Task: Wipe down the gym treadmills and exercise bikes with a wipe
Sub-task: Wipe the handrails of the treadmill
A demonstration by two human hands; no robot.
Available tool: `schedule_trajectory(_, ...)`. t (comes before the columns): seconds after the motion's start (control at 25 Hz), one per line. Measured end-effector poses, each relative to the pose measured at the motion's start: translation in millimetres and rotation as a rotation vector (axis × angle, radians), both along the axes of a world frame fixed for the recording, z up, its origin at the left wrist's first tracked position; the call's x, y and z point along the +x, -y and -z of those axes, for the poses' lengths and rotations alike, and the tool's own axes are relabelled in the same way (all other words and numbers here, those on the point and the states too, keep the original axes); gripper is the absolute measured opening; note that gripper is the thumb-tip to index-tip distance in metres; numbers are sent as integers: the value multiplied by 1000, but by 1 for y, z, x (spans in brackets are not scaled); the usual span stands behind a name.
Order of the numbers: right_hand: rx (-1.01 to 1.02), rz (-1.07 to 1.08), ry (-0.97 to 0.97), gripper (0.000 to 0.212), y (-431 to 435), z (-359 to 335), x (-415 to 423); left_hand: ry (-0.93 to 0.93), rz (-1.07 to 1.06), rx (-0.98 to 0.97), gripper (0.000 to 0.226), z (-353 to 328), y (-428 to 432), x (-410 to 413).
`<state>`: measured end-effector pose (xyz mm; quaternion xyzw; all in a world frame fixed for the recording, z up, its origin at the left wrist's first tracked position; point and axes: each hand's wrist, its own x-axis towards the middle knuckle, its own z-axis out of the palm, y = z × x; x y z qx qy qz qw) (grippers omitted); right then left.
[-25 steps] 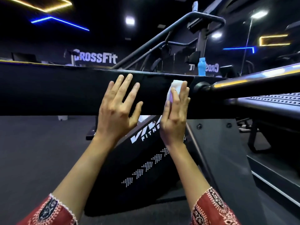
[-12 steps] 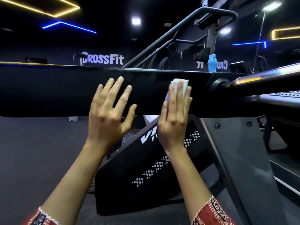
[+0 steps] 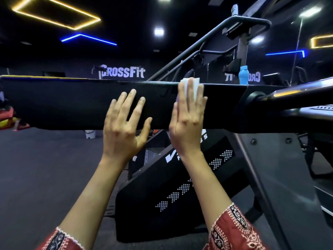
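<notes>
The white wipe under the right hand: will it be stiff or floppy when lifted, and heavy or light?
Probably floppy: the wipe looks thin and folded against the black panel. Likely very light: the flat right hand alone presses it there. It may slide easily on that smooth surface.

Dark gym, CrossFit wall lettering (image 3: pixel 123 71), neon ceiling strips (image 3: pixel 55 14).
</notes>
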<state>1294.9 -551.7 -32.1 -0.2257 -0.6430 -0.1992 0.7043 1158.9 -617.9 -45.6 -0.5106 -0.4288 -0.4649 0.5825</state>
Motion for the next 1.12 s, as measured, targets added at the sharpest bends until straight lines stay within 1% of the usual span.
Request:
schedule_trajectory(0.08, 100, 47, 158, 45, -1, 14, 0, 2, -1, -2, 40, 7, 1, -1)
schedule_trajectory(0.12, 117, 65, 169, 44, -6, 21, 3, -1, 1, -8, 41, 10, 1, -1)
schedule_trajectory(0.2, 25, 27, 18, 45, -8, 30, 10, -11, 4, -17, 41, 14, 1, 0)
schedule_trajectory(0.24, 9, 22, -11, 45, -7, 35, 11, -16, 10, -18, 41, 15, 0, 0)
schedule_trajectory(0.36, 107, 95, 173, 47, -7, 43, 10, -2, 2, -28, 47, 12, -1, 0)
schedule_trajectory(0.4, 92, 99, 146, 47, -8, 36, 10, 17, -14, -38, 51, 10, 0, -2)
schedule_trajectory(0.48, -19, 46, 7, 46, -1, 15, 3, 68, -49, -65, 60, 6, 2, -6)
schedule_trajectory(0.52, -24, 29, 14, 47, 4, 7, -3, 82, -62, -81, 63, 5, 2, -8)
schedule_trajectory(0.64, 145, 69, 248, 46, 4, 0, -15, 93, -90, -108, 66, 9, 4, -16)
schedule_trajectory(0.68, 152, 89, 236, 45, 2, 0, -14, 99, -100, -109, 66, 10, 6, -19)
schedule_trajectory(0.76, 69, 65, 102, 46, 3, 5, -13, 110, -128, -116, 67, 12, 7, -25)
schedule_trajectory(0.8, 58, 58, 91, 46, 3, 12, -13, 114, -139, -125, 68, 13, 7, -26)
schedule_trajectory(0.88, 120, 102, 175, 46, 0, 27, -12, 114, -147, -147, 70, 15, 4, -24)
schedule_trajectory(0.92, 131, 127, 174, 46, -4, 31, -8, 106, -145, -154, 70, 16, 1, -20)
schedule_trajectory(1.0, 62, 96, 45, 46, -7, 32, 1, 82, -137, -158, 69, 17, -4, -13)
schedule_trajectory(1.04, 44, 82, 17, 46, -9, 33, 5, 73, -131, -156, 69, 16, -6, -9)
schedule_trajectory(1.12, 95, 125, 110, 46, -14, 36, 17, 61, -114, -144, 68, 11, -12, 0)
